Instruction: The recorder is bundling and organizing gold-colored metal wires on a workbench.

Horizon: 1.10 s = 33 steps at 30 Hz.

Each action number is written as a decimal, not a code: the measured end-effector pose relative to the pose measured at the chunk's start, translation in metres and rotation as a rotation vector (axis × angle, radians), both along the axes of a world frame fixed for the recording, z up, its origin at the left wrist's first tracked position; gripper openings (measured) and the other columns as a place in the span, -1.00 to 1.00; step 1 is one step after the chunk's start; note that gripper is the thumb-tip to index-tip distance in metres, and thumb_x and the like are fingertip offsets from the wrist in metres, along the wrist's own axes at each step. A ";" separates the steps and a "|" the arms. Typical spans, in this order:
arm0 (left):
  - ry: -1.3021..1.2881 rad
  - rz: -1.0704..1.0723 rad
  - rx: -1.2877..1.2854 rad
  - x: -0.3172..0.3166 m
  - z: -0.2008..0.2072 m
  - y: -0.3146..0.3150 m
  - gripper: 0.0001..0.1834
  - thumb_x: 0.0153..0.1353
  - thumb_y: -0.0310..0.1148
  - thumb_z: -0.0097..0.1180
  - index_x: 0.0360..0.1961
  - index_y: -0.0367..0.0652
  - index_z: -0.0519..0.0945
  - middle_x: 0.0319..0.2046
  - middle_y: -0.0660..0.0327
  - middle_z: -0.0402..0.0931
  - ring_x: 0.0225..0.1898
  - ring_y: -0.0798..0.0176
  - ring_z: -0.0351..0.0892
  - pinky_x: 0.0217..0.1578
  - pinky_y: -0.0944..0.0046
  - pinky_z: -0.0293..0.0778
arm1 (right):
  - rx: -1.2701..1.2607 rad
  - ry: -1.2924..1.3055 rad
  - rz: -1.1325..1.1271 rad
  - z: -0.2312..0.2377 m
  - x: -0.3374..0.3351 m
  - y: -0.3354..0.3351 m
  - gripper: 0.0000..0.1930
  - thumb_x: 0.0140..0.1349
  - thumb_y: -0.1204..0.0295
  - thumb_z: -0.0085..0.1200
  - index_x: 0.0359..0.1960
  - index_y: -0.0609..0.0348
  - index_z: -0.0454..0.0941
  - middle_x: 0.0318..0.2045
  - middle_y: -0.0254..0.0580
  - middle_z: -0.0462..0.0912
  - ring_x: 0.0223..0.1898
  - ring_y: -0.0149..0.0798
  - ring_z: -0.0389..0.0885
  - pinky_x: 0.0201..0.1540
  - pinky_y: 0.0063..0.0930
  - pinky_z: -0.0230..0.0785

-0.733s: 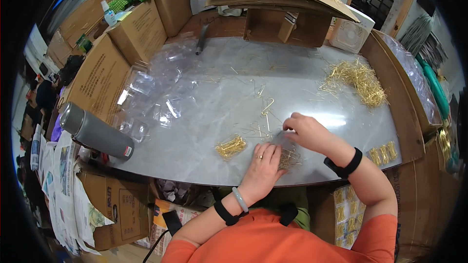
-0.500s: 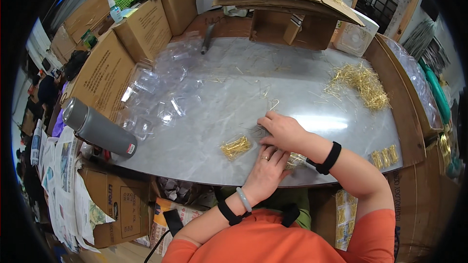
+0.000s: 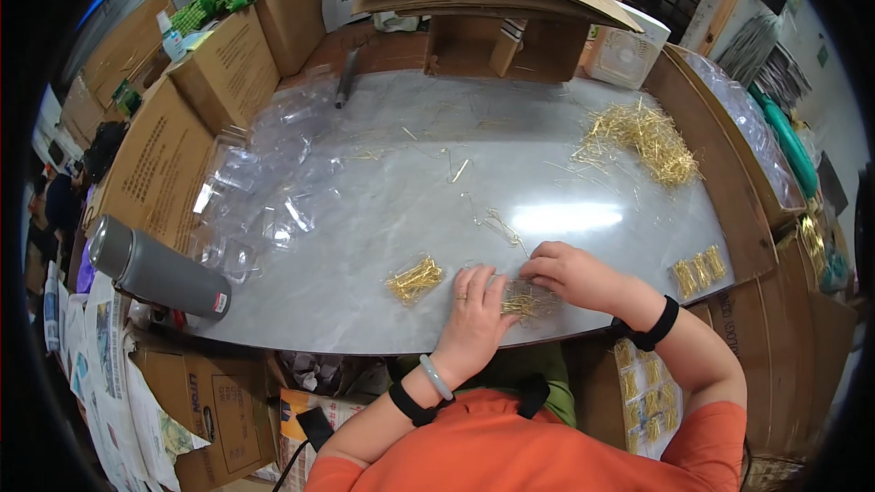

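Observation:
Near the table's front edge lies a small heap of thin gold wire pieces (image 3: pixel 527 301), between my two hands. My left hand (image 3: pixel 476 314) rests at the heap's left side, fingers stretched out and slightly apart. Over its right side my right hand (image 3: pixel 579 278) has its fingertips bent together; whatever they pinch is too small to make out. Left of my left hand is a clear plastic tray (image 3: pixel 415 280) filled with gold wire pieces. A few loose wires (image 3: pixel 499 226) lie just beyond my hands.
A large loose pile of gold wires (image 3: pixel 643 141) spreads at the right back. Filled bundles (image 3: pixel 698 271) stand at the right front edge. Clear plastic trays (image 3: pixel 273 173) cover the left side, near a grey bottle (image 3: pixel 164 269). Cardboard boxes (image 3: pixel 155 159) border the table.
The view has shifted, so the table appears farther left. My hands have moved apart, uncovering the heap between them; my right hand has come nearer to me.

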<state>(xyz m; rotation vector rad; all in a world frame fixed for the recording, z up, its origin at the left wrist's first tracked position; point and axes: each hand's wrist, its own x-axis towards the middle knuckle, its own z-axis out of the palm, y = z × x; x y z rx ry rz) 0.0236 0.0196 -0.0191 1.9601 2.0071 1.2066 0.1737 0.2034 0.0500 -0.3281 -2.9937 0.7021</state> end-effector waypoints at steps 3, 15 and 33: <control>0.061 0.002 -0.052 -0.005 0.000 -0.001 -0.12 0.13 -0.14 0.44 0.35 -0.39 0.31 0.34 -0.13 0.22 0.46 -0.29 0.07 0.45 -0.24 0.07 | 0.128 0.014 -0.110 0.018 0.023 -0.019 -0.66 0.27 0.38 0.26 0.08 0.10 0.62 0.01 -0.11 0.61 0.03 0.04 0.56 0.13 -0.17 0.46; 0.195 -0.128 -0.150 -0.001 0.013 0.000 -0.21 0.21 -0.09 0.34 0.37 -0.28 0.38 0.33 0.06 0.38 0.40 -0.15 0.25 0.45 -0.20 0.11 | 0.043 0.390 -0.258 -0.035 0.035 -0.072 -0.64 0.13 0.46 0.34 0.00 0.18 0.63 -0.06 -0.09 0.65 -0.09 0.01 0.61 -0.01 -0.18 0.52; 0.058 -0.078 -0.043 -0.006 0.010 -0.004 0.07 0.14 -0.21 0.43 0.50 -0.43 0.05 0.47 -0.22 0.04 0.49 -0.31 0.04 0.47 -0.19 0.05 | 0.057 0.135 -0.011 -0.020 -0.045 0.012 -0.80 0.16 0.53 0.20 -0.16 0.09 0.67 -0.18 -0.13 0.62 -0.08 0.07 0.59 0.00 -0.15 0.51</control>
